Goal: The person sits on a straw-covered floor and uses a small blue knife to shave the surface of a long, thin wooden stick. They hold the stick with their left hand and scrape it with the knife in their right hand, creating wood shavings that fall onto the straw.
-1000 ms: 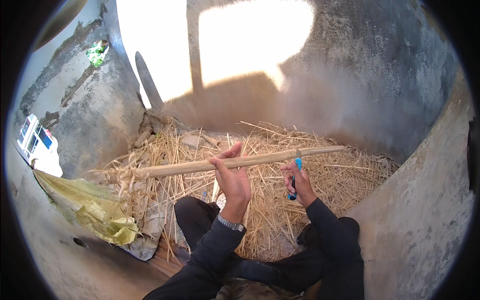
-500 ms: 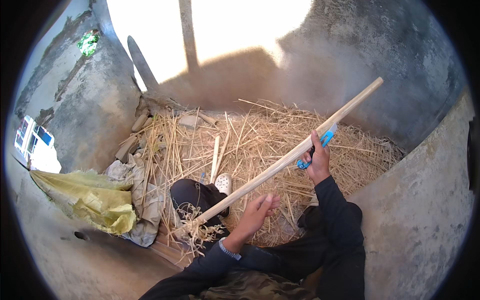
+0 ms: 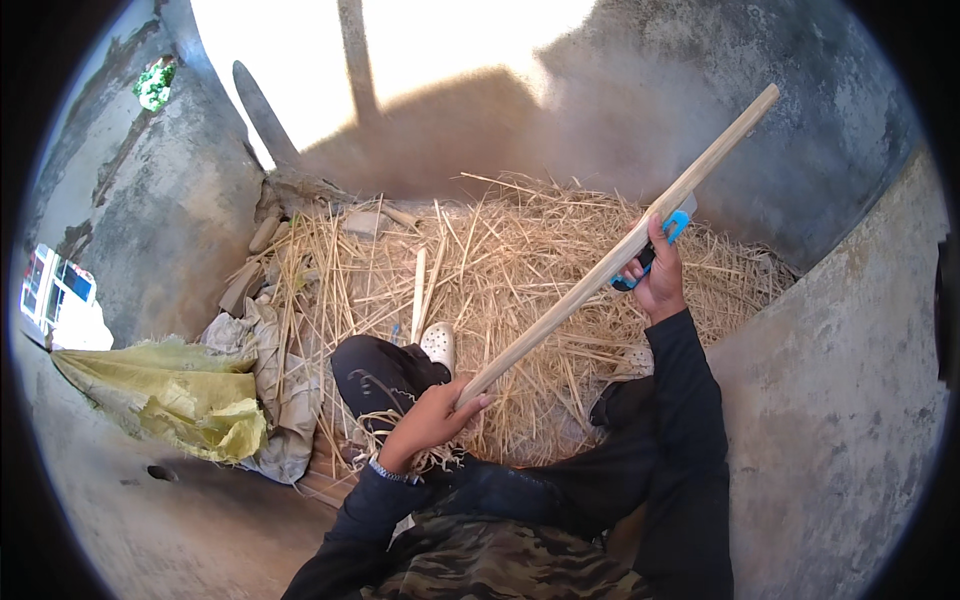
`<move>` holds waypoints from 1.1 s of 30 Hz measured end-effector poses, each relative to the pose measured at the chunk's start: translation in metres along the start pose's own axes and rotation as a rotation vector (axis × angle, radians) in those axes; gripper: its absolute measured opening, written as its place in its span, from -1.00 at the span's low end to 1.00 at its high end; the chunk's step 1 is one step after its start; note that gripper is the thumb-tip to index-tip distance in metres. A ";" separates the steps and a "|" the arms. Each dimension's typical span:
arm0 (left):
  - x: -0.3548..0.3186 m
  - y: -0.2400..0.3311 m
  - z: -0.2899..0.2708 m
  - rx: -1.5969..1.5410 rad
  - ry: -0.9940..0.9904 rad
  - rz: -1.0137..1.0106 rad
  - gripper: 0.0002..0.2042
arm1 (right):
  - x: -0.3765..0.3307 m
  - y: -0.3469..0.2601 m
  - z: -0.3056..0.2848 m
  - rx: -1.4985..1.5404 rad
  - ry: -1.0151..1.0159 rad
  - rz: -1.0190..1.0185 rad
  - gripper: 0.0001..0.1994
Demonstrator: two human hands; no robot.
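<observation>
A long pale wooden stick (image 3: 580, 290) slants from lower left up to the upper right. My left hand (image 3: 432, 418) grips its lower end near my lap. My right hand (image 3: 660, 278) holds a blue-handled knife (image 3: 650, 255) pressed against the stick's upper part. Both arms wear dark sleeves. My knee in dark trousers (image 3: 385, 375) and a white shoe (image 3: 438, 345) rest on the straw below the stick.
A heap of dry straw (image 3: 520, 270) fills the corner between rough grey concrete walls (image 3: 860, 380). A crumpled yellow sack (image 3: 185, 395) and greyish cloth (image 3: 270, 370) lie at the left. A short pale stick (image 3: 418, 295) lies in the straw.
The stick has swung from level across the straw to a steep slant, its right end raised. My left hand slid down to its lower end; my right hand rose with the knife.
</observation>
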State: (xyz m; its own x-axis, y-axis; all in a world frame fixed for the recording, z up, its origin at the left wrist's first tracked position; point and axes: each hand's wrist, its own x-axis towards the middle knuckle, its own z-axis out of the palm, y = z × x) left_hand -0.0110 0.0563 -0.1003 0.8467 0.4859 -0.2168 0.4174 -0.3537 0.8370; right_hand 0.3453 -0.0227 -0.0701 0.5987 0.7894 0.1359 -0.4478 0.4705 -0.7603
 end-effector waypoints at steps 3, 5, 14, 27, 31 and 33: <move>-0.023 -0.010 -0.001 0.390 0.028 -0.045 -0.69 | 0.001 -0.003 -0.002 -0.001 -0.017 0.006 -0.65; -0.035 -0.015 0.001 0.486 0.065 -0.078 -0.70 | -0.003 -0.006 0.002 -0.026 -0.038 -0.008 -0.65; -0.085 -0.014 -0.009 0.544 0.163 0.053 -0.45 | -0.031 0.002 0.018 -0.012 -0.132 -0.024 -0.64; 0.007 0.012 0.015 -0.472 -0.378 -0.070 -0.50 | -0.021 0.015 0.010 0.146 -0.388 0.125 -0.63; 0.048 0.016 0.024 -0.870 -0.632 -0.104 -0.40 | -0.007 0.000 -0.013 0.179 -0.319 0.100 -0.63; 0.061 0.028 0.027 -1.084 -0.721 -0.157 -0.43 | 0.002 -0.006 -0.024 0.197 -0.246 0.073 -0.64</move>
State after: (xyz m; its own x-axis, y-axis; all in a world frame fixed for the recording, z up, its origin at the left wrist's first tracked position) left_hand 0.0615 0.0544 -0.1040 0.9398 -0.1910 -0.2834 0.3374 0.6499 0.6810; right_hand 0.3646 -0.0335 -0.0805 0.3924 0.8842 0.2532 -0.6184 0.4574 -0.6391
